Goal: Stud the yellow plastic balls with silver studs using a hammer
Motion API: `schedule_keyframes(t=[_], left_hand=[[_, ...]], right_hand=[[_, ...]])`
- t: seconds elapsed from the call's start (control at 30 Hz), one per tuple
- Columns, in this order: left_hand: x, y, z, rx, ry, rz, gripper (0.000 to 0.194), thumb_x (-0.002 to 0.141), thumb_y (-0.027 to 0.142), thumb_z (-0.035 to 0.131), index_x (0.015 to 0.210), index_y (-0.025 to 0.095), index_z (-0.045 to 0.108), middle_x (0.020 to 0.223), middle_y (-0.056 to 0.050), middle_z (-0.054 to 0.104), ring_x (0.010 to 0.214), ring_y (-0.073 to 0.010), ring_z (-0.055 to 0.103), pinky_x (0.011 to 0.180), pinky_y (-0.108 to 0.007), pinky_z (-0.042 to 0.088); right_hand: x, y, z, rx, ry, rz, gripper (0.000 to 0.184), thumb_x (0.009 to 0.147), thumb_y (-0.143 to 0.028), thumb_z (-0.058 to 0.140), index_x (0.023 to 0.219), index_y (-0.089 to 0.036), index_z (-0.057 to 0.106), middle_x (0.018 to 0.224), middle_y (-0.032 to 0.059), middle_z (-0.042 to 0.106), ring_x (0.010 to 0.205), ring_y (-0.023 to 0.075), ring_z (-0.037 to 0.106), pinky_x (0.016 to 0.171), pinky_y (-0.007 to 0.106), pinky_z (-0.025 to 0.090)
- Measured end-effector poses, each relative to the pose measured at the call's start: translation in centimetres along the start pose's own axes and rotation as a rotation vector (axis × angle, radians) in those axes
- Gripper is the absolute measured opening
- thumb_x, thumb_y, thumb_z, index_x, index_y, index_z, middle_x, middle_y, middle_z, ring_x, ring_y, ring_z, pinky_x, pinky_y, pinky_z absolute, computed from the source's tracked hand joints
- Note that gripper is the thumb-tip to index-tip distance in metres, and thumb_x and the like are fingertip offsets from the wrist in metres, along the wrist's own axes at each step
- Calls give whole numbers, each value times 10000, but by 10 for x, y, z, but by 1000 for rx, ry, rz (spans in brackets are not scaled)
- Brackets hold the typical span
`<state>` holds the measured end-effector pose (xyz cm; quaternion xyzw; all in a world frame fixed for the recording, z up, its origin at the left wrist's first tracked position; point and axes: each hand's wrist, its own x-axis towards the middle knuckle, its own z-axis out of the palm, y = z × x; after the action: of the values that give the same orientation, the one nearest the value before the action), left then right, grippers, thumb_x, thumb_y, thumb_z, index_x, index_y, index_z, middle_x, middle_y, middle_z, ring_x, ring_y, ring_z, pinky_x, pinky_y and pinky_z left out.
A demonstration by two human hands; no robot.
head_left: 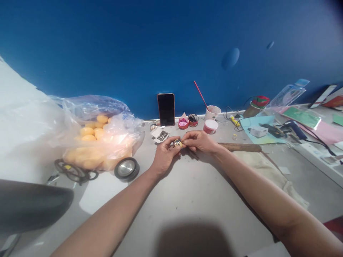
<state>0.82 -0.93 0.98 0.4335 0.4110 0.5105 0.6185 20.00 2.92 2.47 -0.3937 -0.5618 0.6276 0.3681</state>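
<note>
Both my hands meet over the grey table top [187,185], in front of a phone. My left hand [164,156] is closed around a small round ball [177,143], yellow with shiny bits on it. My right hand [199,141] is pinched at the ball's right side, fingertips touching it. Whether those fingers hold something tiny I cannot make out. A small open box of shiny beads [162,135] lies just left of my left hand.
A clear plastic bag of yellow balls [99,139] sits at left, a round metal lid [127,168] before it. The phone [165,109] leans on the blue wall. Small pots, a cup with a red stick [213,111], a wooden stick [241,147], cloth and papers lie at right.
</note>
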Motion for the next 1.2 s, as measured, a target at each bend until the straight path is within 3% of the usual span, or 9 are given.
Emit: schedule_keyframes(t=[0.57, 1.2], left_hand=[[0, -2, 0, -50, 0, -32, 569, 657, 356, 930, 1135, 143, 708, 693, 6, 686, 561, -113, 577, 586, -274, 495], [1, -4, -2, -60, 7, -32, 581, 647, 342, 950, 1145, 144, 727, 724, -14, 718, 554, -117, 595, 586, -282, 510]], right_hand=[[0, -1, 0, -21, -3, 17, 265, 744, -365, 887, 869, -167, 764, 505, -51, 562, 420, 84, 438, 380, 204, 383], [1, -3, 5, -55, 25, -24, 233, 722, -339, 868, 791, -150, 749, 632, 15, 672, 455, 69, 455, 396, 193, 341]])
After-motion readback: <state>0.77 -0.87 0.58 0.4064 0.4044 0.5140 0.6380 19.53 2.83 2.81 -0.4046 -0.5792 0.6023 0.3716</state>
